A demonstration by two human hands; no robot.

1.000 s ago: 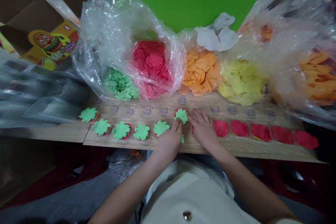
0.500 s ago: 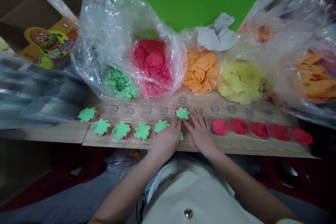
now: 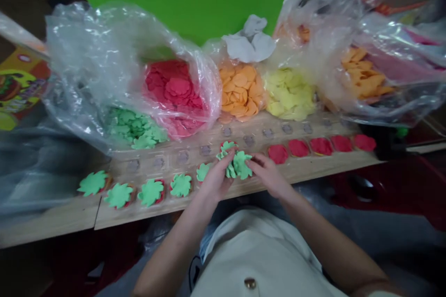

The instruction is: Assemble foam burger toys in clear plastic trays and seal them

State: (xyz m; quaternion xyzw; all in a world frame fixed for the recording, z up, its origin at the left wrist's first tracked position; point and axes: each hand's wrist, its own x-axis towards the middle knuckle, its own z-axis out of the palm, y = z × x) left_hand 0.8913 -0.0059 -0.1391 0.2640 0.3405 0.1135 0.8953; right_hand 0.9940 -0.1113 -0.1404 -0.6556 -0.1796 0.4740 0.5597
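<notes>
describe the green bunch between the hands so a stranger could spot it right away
Find the long wooden board in front of the plastic bags of coloured cutouts. Near its middle, the red discs on the right give way to green pieces on the left. The bunch of green scalloped cutouts sits between the left hand and right hand, clumped together, while its neighbours lie singly.

Your wooden board [image 3: 313, 168] | on it, your plastic tray [image 3: 205, 150] | in the tray, foam leaves [image 3: 151, 192] left, foam discs [image 3: 298, 147] right | behind it, plastic bags [image 3: 87, 51]
</notes>
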